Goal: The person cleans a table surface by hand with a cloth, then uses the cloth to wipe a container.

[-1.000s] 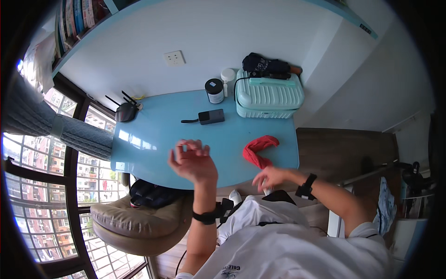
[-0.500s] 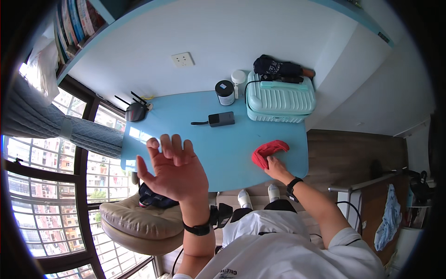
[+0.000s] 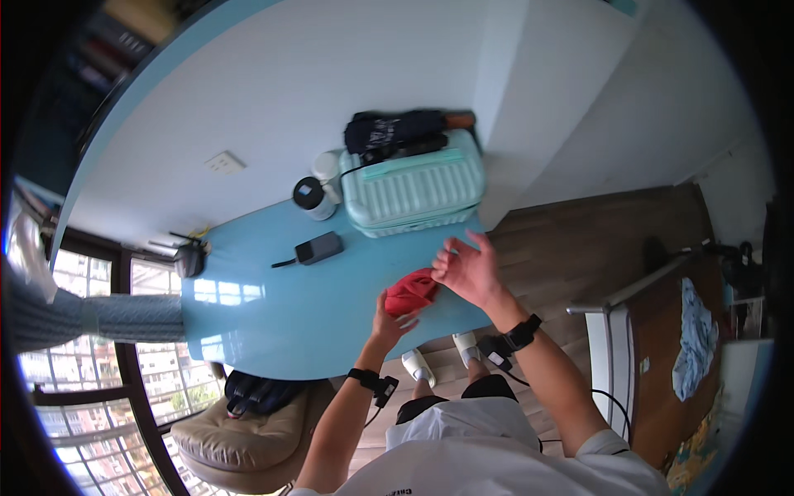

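A crumpled red cloth (image 3: 411,292) is over the near right part of the light blue table (image 3: 285,331). My left hand (image 3: 391,321) grips it from the lower left, thumb along its left side and fingers at its lower edge. My right hand (image 3: 468,269) is raised just right of the cloth, palm turned up and fingers loosely bent and apart, with nothing in it. Whether its fingertips touch the cloth's edge I cannot make out. Each wrist wears a black strap with a small dark device.
A mint-green ribbed case (image 3: 413,186) stands at the back right, with a dark folded umbrella (image 3: 393,131) on top. Left of it are a black-lidded canister (image 3: 314,198), a white bottle (image 3: 327,167) and a grey power bank (image 3: 319,248). A router (image 3: 190,258) sits far left; a beige chair (image 3: 240,438) is at the near left.
My right hand has let go of the red cloth and lifted to its right. My left hand has come down from above the table's left and taken hold of it. The view has swung right.
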